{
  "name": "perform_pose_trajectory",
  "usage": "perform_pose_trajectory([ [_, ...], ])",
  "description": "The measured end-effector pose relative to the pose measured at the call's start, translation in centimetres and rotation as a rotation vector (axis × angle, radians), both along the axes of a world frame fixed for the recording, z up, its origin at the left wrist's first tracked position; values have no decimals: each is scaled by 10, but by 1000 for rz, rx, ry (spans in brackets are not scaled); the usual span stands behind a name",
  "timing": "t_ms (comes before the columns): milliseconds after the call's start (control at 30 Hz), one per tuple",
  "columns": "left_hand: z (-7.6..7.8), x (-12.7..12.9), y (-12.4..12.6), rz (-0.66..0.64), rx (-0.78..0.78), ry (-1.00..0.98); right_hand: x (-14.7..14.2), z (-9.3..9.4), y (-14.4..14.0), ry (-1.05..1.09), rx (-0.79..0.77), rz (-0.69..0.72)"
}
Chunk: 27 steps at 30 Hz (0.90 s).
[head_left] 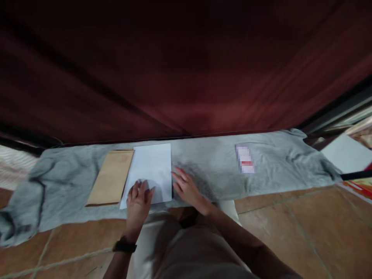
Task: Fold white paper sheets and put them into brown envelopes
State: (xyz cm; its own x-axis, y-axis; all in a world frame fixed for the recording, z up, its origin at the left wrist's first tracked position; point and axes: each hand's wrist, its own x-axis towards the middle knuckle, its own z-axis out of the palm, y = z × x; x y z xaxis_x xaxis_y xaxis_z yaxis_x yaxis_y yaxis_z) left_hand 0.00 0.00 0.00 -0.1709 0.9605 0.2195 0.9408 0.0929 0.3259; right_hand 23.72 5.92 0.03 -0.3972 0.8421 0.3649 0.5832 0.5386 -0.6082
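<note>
Pale trousers (186, 248) of a person seated on a tiled floor (290, 232) fill the near edge of the frame, with two bare forearms reaching forward over them. On the left wrist sits a dark wristband (124, 246). Left hand (138, 201) lies flat, fingers spread, pressing the near lower edge of a white sheet of paper (152, 166); it grips nothing, only rests on top. Right hand (187, 188) lies open beside the sheet's right edge, fingertips near or just touching it and palm down on the grey cloth (209, 166); whether it touches the paper cannot be told for sure.

Paper lies straight ahead of both hands, its long axis running away from the person, with the left hand the one actually on it. Just beside it on the left, edges touching or overlapping slightly, lies a brown envelope (112, 178), aligned the same way; its contents, if any, cannot be seen. Well apart to the right on the same cloth sits a small card or packet (245, 159), its face blurred. A dark red curtain (186, 77) hangs behind.
</note>
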Motion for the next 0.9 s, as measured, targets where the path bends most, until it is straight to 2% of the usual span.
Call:
perform_pose_trajectory([
  [67,7,-8,-2,2,31,3,-31,2,-8,-95,19,113],
  [167,17,-28,-5,106,43,49,-52,-4,-14,-213,33,191],
  [300,23,-60,-8,329,24,124,-54,-15,-17,-285,47,197],
  [400,26,-78,-10,407,-46,173,-51,-17,-20,-308,54,217],
  [533,33,-88,-10,432,-159,179,-46,-16,-21,-335,39,265],
  [667,38,-97,-7,431,-208,137,-45,-16,-21,-332,26,287],
  [800,33,-105,-1,442,-207,65,-46,-16,-22,-315,64,271],
  [900,31,-102,-4,447,-140,31,-45,-14,-22,-304,82,278],
])
